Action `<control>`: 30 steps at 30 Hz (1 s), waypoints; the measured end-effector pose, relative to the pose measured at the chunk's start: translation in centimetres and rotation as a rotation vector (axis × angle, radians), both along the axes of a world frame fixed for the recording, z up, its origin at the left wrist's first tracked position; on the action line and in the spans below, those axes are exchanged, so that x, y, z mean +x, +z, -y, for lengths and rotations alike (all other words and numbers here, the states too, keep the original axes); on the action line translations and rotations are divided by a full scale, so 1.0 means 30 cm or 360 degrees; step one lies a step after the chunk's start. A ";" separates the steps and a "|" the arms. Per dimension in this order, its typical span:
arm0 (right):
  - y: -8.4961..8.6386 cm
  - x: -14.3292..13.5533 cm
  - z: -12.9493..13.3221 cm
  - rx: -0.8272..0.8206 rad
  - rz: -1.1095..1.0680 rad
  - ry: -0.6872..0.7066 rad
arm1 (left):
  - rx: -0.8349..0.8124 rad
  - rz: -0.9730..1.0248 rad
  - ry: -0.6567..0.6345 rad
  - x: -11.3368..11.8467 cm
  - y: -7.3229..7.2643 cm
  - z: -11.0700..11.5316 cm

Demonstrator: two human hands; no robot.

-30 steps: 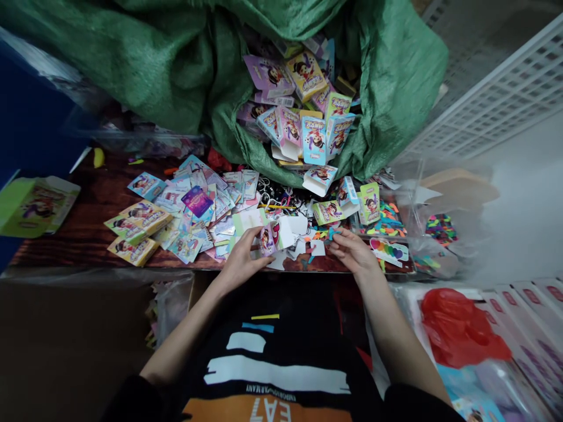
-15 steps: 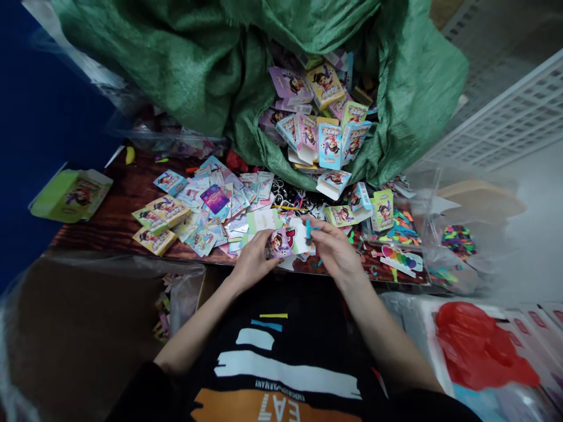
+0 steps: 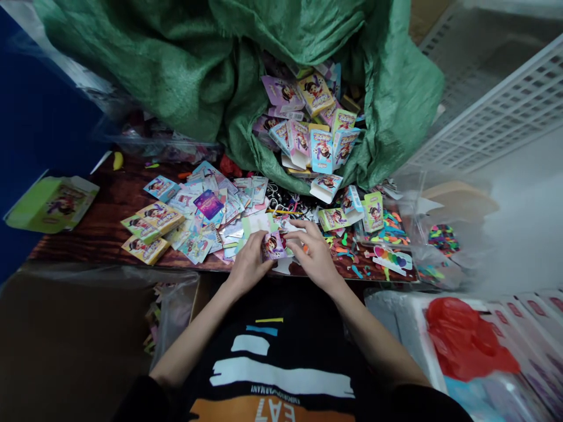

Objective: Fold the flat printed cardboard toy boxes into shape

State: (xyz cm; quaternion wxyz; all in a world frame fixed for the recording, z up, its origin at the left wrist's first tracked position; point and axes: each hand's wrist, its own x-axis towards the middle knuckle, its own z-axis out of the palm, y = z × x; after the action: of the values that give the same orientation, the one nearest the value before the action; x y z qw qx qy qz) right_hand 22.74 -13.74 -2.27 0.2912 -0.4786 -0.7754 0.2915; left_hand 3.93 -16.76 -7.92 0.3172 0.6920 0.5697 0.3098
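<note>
A small purple cardboard box [image 3: 273, 246] with a cartoon girl on it is gripped by my left hand [image 3: 251, 261], thumb at its near side. My right hand [image 3: 314, 255] is at the box's right end, fingers bent and close together against it; whatever they pinch is hidden. Just beyond my hands lies a pale green and white flattened piece [image 3: 258, 224]. To the left of them spreads a heap of printed cards [image 3: 206, 205], with a purple card [image 3: 208, 204] on top.
A green woven sack [image 3: 185, 76] full of small boxes [image 3: 321, 149] stands behind. Yellow boxes [image 3: 145, 249] lie left, near an open green box [image 3: 57, 202]. Colourful small pieces [image 3: 391, 228] are scattered right. A lined carton [image 3: 88, 328] sits below left; a red plastic bag [image 3: 466, 337] lies lower right.
My right hand has moved left to the purple box's end. The small blue piece it pinched is out of sight. The whole view has shifted slightly.
</note>
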 end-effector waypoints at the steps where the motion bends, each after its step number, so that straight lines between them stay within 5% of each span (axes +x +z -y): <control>1: 0.002 0.001 0.007 -0.0007 -0.0001 -0.0019 | -0.0004 0.0010 0.0003 0.004 0.002 -0.002; 6: 0.008 0.038 0.019 -0.0312 -0.0261 0.0063 | -0.0056 0.0083 0.0014 0.007 0.003 -0.008; 10: -0.024 0.097 -0.035 -0.0258 -0.0579 -0.0320 | -0.0163 0.0258 0.0154 -0.008 -0.020 -0.006; 17: -0.147 0.077 -0.209 0.0091 0.0128 -0.0464 | -0.0243 0.0598 0.0414 -0.017 -0.009 -0.004; 22: -0.169 -0.007 -0.313 -0.0110 0.0385 -0.0718 | -0.0296 0.0749 0.0552 -0.041 0.017 -0.016; 27: -0.171 -0.016 -0.328 -0.0228 0.0175 -0.0619 | -0.0325 0.0795 0.0581 -0.070 0.020 -0.025; 30: -0.137 0.032 -0.275 -0.0328 -0.0243 -0.0474 | -0.0329 0.0819 0.0618 -0.094 0.014 -0.028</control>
State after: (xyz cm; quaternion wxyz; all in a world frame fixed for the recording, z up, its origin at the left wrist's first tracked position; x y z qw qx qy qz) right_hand 23.70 -5.50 -6.39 0.3385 -0.5919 -0.6376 0.3586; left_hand 1.11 -15.91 -7.52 0.4540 0.4338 0.6207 0.4695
